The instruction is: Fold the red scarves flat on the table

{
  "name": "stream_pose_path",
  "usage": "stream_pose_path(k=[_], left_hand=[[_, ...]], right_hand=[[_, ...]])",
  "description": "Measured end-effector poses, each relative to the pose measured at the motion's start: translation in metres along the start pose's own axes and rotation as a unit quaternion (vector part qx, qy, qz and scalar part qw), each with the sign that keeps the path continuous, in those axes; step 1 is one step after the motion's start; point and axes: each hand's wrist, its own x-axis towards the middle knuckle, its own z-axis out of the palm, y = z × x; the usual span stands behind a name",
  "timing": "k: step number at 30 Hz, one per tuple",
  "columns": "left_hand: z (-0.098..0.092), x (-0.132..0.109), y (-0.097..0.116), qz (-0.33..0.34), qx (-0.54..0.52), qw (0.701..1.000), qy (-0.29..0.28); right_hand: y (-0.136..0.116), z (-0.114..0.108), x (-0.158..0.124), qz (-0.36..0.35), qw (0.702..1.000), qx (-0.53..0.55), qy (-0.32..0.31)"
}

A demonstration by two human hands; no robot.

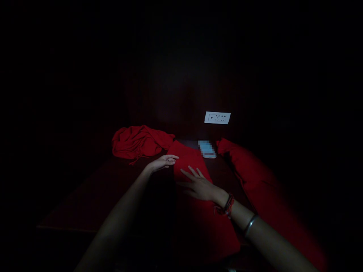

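A long red scarf (193,156) lies flat in a strip, running from the back of the dark table over its near edge. My left hand (163,162), with a ring on one finger, is at the strip's left edge, thumb and fingers closed on the fabric. Spread flat on top of the strip, my right hand (200,187) has its fingers apart and pointing left. Red cords and a silver bangle circle the right wrist and forearm. A crumpled red fringed bundle (138,141) sits behind my left hand; whether it joins the strip is unclear.
A phone (207,149) with a blurred lit screen lies at the back of the table (93,204). Above it is a white wall socket (217,118). Another long red cloth (261,181) stretches along the right side. Surroundings are very dark.
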Motion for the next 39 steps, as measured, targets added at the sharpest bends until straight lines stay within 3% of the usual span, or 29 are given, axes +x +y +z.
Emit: stream_pose_path(k=[5, 8, 15, 20, 25, 27, 29, 31, 32, 34, 36, 39], left_hand=[[-0.001, 0.001, -0.001, -0.002, 0.021, 1.000, 0.012], [0.000, 0.003, 0.000, 0.014, 0.030, 0.999, 0.012], [0.002, 0.007, -0.001, 0.032, 0.001, 0.999, 0.003], [0.009, 0.019, -0.005, 0.084, 0.025, 0.992, 0.088], [0.009, 0.021, -0.008, 0.082, 0.091, 0.990, 0.066], [0.007, 0.019, -0.005, 0.083, 0.114, 0.986, 0.089], [0.009, 0.016, 0.002, 0.111, 0.155, 0.969, 0.157], [0.016, 0.012, 0.010, 0.155, 0.220, 0.939, 0.213], [0.021, 0.009, 0.012, 0.165, 0.261, 0.928, 0.209], [0.031, 0.005, 0.015, 0.131, 0.338, 0.922, 0.135], [0.038, 0.002, 0.013, 0.047, 0.391, 0.918, 0.047], [0.039, -0.001, 0.009, -0.036, 0.418, 0.908, 0.008]], right_hand=[[-0.016, -0.010, 0.001, -0.067, 0.995, -0.036, 0.071], [-0.026, -0.002, 0.007, -0.110, 0.987, -0.089, 0.070], [-0.029, 0.017, 0.013, -0.138, 0.973, -0.153, 0.102], [-0.032, 0.020, 0.010, -0.108, 0.982, -0.106, 0.112], [-0.037, 0.015, 0.007, -0.118, 0.990, -0.038, 0.065], [-0.036, 0.006, 0.006, -0.124, 0.990, -0.006, 0.062], [-0.030, -0.004, 0.004, -0.083, 0.991, 0.018, 0.103], [-0.021, -0.010, 0.003, 0.031, 0.989, 0.021, 0.140], [-0.015, -0.010, 0.002, 0.097, 0.987, 0.016, 0.128], [-0.005, -0.004, 0.001, 0.191, 0.980, 0.014, 0.044], [0.001, 0.006, 0.000, 0.224, 0.974, 0.025, -0.035], [0.003, 0.016, -0.002, 0.231, 0.971, 0.039, -0.047]])
